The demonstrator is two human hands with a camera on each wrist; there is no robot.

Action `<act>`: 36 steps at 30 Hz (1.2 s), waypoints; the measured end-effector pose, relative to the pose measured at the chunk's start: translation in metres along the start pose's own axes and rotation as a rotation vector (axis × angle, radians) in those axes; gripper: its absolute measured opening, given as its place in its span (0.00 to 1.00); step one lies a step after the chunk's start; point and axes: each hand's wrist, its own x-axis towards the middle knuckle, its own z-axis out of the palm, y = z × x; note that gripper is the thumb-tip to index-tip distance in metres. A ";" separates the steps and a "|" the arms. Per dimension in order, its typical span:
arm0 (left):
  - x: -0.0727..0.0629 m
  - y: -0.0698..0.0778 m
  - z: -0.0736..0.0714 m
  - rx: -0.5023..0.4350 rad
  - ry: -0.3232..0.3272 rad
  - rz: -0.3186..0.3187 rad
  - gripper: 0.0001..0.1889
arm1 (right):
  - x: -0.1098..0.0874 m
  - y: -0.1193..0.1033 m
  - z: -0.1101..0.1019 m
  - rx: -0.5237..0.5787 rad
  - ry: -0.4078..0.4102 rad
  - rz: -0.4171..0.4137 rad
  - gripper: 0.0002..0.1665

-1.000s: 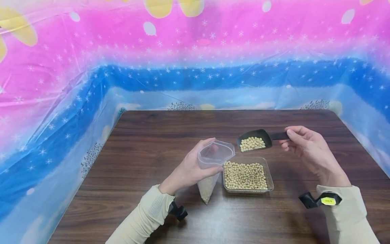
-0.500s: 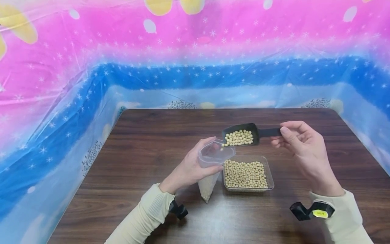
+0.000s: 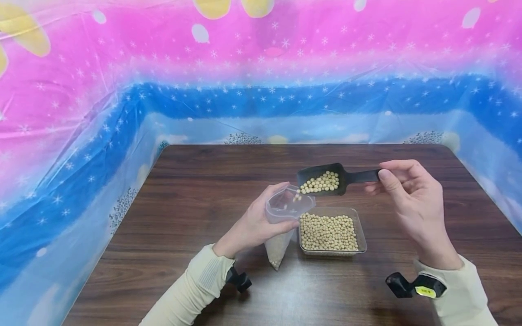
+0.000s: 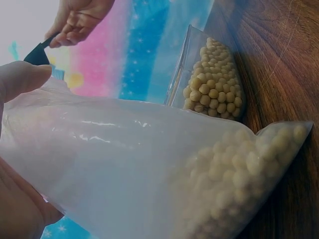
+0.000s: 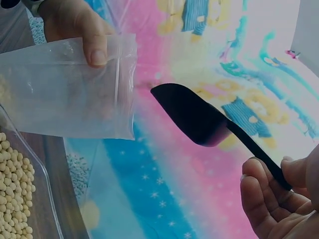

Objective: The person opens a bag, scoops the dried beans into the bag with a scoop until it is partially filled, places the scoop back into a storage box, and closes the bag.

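My left hand (image 3: 257,222) grips a translucent plastic zip bag (image 4: 124,149) near its top, thumb and fingers spreading the mouth wide. Pale round beans fill the bag's lower part, whose corner is down at the tabletop. In my right hand (image 3: 416,199) is a black scoop (image 3: 343,179), pinched by the handle between thumb and fingers. The scoop tilts toward the bag, its lip just over the mouth. Beans (image 3: 322,182) lie in the scoop, and a few drop off its lip into the bag. The right wrist view shows the scoop (image 5: 192,114) from its dark underside.
A clear rectangular container (image 3: 363,242) of the same beans stands on the brown wooden table (image 3: 195,190), right beside the bag and below the scoop. A pink and blue patterned cloth (image 3: 261,102) hangs around the table's back and sides.
My right hand has brought the scoop left from above the container to the bag's mouth and tipped it. Beans have begun falling into the bag. My left hand has stayed in place.
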 end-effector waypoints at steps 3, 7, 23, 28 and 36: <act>0.000 0.000 0.000 -0.002 -0.003 0.019 0.42 | -0.001 -0.002 0.002 -0.066 0.032 -0.016 0.10; 0.000 -0.001 0.000 0.008 -0.006 0.030 0.41 | -0.002 -0.003 0.004 -0.080 0.059 -0.053 0.10; 0.000 -0.002 0.000 -0.009 -0.002 0.008 0.41 | -0.007 -0.009 0.016 -0.061 0.108 -0.278 0.11; 0.000 -0.002 0.000 0.007 0.003 0.016 0.42 | -0.009 -0.008 0.017 -0.099 0.125 -0.347 0.12; -0.001 0.002 0.001 0.022 0.009 -0.011 0.42 | -0.009 -0.015 0.013 -0.412 0.220 -0.405 0.11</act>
